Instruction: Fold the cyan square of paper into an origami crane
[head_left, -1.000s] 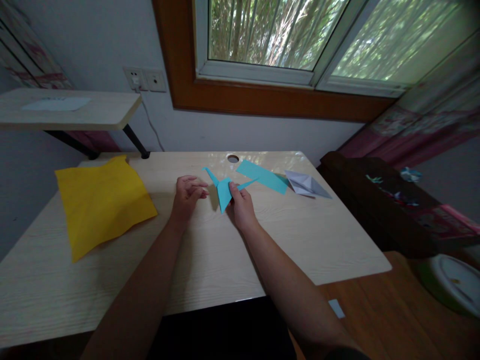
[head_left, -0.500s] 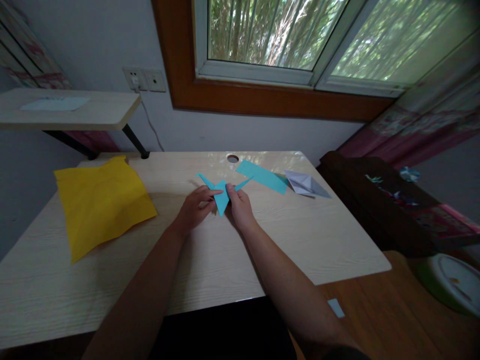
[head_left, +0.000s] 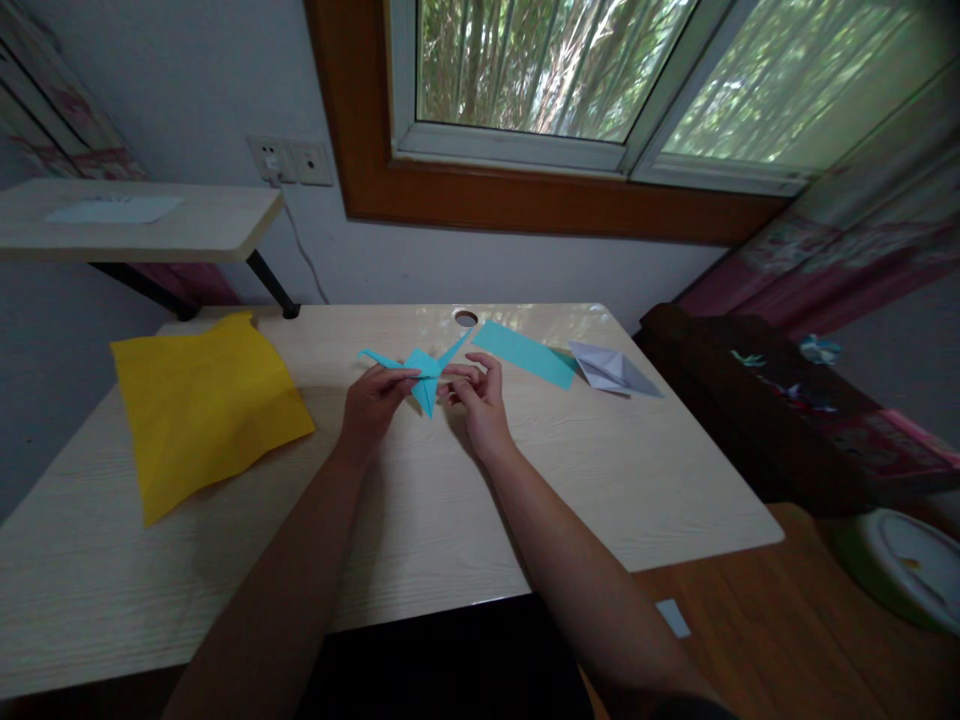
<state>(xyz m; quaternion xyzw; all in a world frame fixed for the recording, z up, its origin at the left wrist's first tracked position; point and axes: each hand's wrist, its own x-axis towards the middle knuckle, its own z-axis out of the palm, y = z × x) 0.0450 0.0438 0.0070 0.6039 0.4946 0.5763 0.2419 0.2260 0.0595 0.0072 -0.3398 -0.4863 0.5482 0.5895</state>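
A light-blue origami crane (head_left: 426, 368) is held above the desk, its two thin points spreading up to the left and right and its lower tip pointing down. My left hand (head_left: 369, 402) pinches its left side between thumb and fingers. Beside the crane's right side is my right hand (head_left: 481, 402), its fingers curved and apart with no paper visibly gripped. Whether its fingertips brush the crane I cannot tell. A blue paper strip (head_left: 525, 353) lies on the desk behind my right hand, and a folded white paper piece (head_left: 611, 368) sits at the strip's right end.
A large creased yellow sheet (head_left: 210, 410) covers part of the desk (head_left: 420, 540) on the left. At the back left stands a raised shelf (head_left: 217, 215) on black legs. The desktop has a round cable hole (head_left: 466, 318) near its back edge, below the window.
The crane has shifted slightly left and tilted with my left hand. My right hand has let go of its right side, and its fingers have spread.
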